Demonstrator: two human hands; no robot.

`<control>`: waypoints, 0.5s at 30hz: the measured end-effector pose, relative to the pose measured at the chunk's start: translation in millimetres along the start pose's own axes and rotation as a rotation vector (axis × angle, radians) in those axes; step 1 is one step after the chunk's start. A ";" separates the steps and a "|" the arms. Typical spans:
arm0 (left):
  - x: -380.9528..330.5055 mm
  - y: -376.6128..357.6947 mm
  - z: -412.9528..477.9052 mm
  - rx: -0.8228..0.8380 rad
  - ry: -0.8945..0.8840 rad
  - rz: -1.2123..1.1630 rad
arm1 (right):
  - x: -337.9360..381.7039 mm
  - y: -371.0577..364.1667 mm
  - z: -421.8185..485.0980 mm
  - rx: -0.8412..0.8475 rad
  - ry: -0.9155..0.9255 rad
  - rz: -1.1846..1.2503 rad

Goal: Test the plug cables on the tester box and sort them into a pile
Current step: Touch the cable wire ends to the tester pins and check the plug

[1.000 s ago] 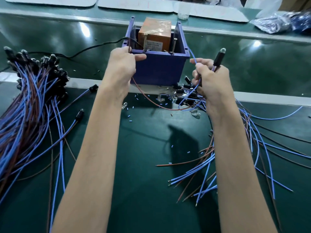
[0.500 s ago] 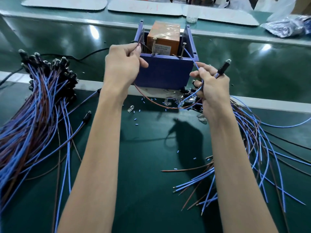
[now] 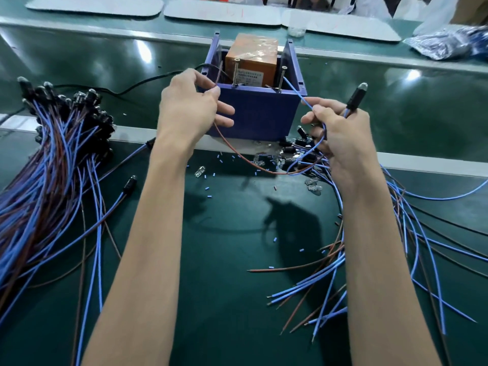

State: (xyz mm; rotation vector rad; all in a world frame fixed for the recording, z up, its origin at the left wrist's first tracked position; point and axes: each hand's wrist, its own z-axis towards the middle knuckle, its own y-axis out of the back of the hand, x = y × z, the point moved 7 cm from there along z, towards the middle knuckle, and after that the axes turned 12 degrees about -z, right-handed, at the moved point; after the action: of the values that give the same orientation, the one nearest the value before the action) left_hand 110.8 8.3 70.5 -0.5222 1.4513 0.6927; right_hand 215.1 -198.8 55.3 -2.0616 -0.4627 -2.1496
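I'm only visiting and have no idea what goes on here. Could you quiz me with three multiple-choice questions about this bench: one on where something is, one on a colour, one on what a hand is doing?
1. Where does the big pile of plug cables lie?
A) inside the tester box
B) on the table, left of the box
C) on the far belt behind the box

2. What colour is the wire that the left hand pinches?
A) yellow
B) green
C) brown

3. What is the right hand doing?
A) gripping a black plug and a blue wire
B) lying flat on the table
C) hanging empty

Answers:
1 B, the pile spreads along the table's left side.
2 C, a brown wire loops down from its fingertips.
3 A, its fingers curl round both.
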 end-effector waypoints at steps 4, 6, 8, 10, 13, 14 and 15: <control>-0.4 0.6 -1.3 -0.051 -0.044 0.045 | -0.6 0.5 0.2 -0.004 -0.004 -0.002; -1.4 -2.0 -2.3 -0.062 -0.068 0.068 | -0.4 -0.2 -0.1 -0.002 -0.002 -0.006; -2.7 -4.7 -3.6 -0.061 -0.084 0.077 | -0.1 -0.7 -0.7 -0.001 0.002 -0.009; -3.3 -6.2 -4.4 -0.058 -0.091 0.091 | 0.2 -0.7 -0.9 -0.001 0.003 -0.010; -4.1 -5.4 -4.6 -0.048 -0.097 0.109 | 0.3 -0.3 -0.6 -0.007 0.001 -0.011; -4.5 -4.5 -4.5 -0.046 -0.096 0.110 | 0.3 -0.3 -0.6 -0.011 -0.001 -0.014; -4.4 -3.7 -4.1 -0.045 -0.095 0.108 | 0.2 -0.3 -0.3 -0.013 -0.002 -0.017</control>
State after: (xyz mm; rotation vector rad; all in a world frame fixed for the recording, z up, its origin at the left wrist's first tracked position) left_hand 110.5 2.4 74.3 -0.4422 1.3851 0.8263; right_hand 214.7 -198.6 55.5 -2.0747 -0.4687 -2.1656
